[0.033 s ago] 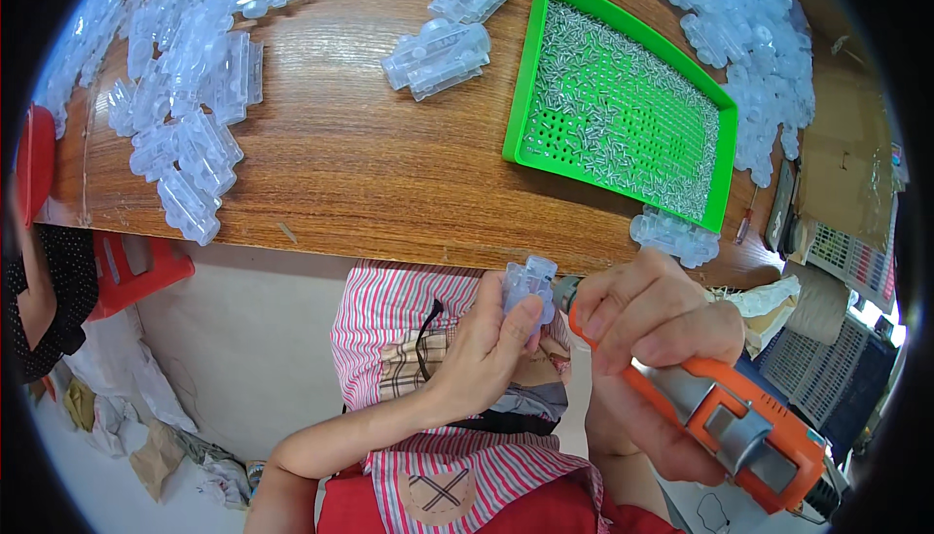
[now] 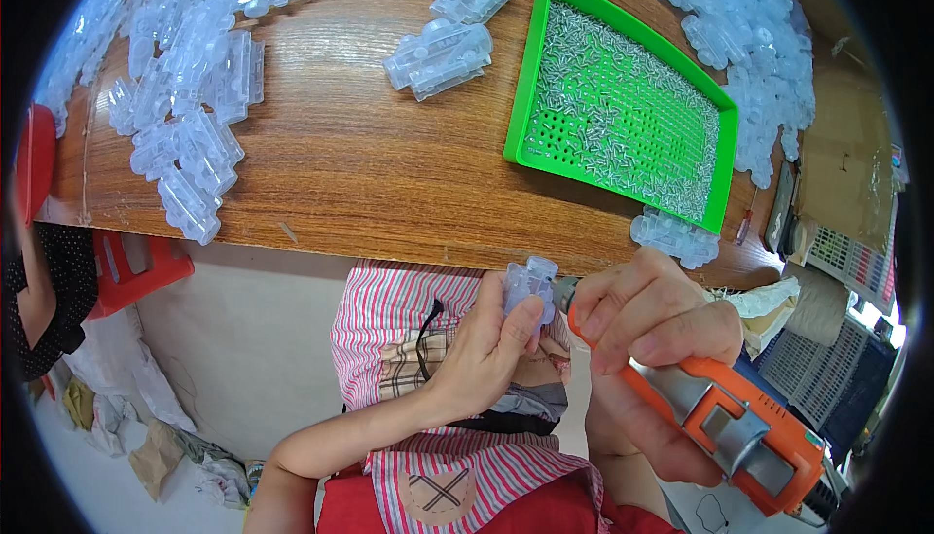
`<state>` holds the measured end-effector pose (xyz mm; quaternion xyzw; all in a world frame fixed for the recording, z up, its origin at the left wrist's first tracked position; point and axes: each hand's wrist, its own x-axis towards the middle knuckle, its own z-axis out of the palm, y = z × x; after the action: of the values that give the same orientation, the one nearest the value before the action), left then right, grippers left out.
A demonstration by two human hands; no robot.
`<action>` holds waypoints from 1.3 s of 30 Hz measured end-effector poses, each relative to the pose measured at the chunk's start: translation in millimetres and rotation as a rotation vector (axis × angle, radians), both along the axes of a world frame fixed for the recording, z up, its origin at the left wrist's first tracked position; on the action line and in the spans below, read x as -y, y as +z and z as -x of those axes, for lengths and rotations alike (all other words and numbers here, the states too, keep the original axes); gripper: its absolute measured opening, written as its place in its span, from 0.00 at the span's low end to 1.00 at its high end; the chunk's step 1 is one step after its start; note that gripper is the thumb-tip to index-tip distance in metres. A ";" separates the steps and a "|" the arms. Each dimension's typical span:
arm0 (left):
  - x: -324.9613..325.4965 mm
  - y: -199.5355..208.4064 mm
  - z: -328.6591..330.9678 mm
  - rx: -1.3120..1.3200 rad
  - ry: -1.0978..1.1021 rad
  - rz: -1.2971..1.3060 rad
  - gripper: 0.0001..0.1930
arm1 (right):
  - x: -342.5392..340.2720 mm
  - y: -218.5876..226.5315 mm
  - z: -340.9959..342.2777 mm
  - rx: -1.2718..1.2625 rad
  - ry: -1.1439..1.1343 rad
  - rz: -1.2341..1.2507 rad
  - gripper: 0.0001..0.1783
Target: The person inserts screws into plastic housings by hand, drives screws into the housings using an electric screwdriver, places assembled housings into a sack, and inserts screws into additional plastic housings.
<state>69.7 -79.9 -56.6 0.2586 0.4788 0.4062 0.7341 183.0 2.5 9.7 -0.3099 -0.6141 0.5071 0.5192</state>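
**Driver meets clear plastic shell**

Below the wooden table [image 2: 370,174], our left hand [image 2: 491,354] pinches a clear plastic part [image 2: 528,286]; our right hand [image 2: 657,325] grips an orange power screwdriver [image 2: 720,417] against it. A green tray [image 2: 533,67] holds screws.

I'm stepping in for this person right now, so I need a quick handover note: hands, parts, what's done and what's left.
Left hand holds a small clear plastic part over the lap.
Right hand grips the orange electric screwdriver, tip at that part.
Green tray of small screws sits on the wooden table.
Clear plastic parts lie in a left pile, a right pile, and two mid-table.
Done or undone piles: cannot tell.
Left: the part in hand looks unfinished.
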 end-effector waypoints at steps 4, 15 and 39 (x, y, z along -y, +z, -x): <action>-0.2 3.3 1.1 -0.058 0.000 -0.065 0.12 | 1.2 -0.3 0.4 0.031 0.023 -0.041 0.48; 8.7 -15.8 5.1 -0.363 0.011 -0.234 0.18 | -7.9 31.4 -4.4 -0.185 -0.025 -0.031 0.47; -1.6 -2.6 -4.8 0.298 0.246 0.039 0.11 | 4.5 2.3 -2.7 -0.253 -0.007 0.097 0.43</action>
<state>74.5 -78.3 -59.2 0.1208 0.4004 0.5176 0.7465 185.7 -2.0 12.1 -0.2706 -0.5175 0.5693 0.5787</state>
